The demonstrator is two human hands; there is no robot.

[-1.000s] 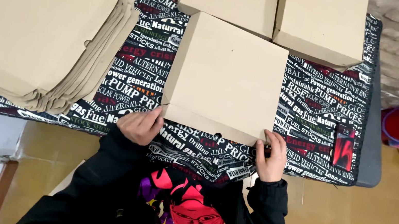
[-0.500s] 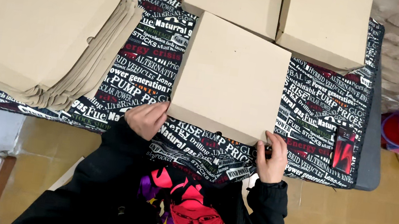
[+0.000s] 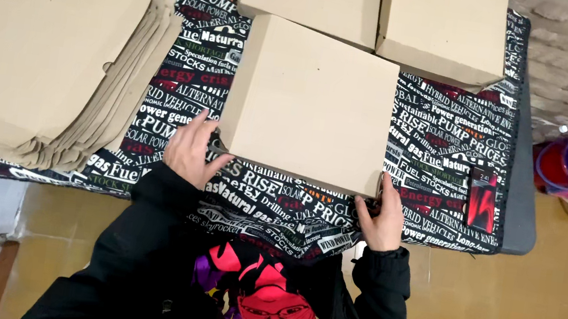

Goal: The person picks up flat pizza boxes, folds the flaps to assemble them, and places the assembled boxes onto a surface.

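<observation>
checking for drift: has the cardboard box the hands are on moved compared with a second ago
Yes. The closed cardboard box has slid away from the person, toward the two boxes behind it; the gap there has closed. Left hand and right hand sit at its near corners.

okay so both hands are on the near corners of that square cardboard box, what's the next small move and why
Probably slide the box back toward the two boxes behind it. The left hand and right hand grip its near corners, it looks closed, and bare cloth shows beside it.
</observation>
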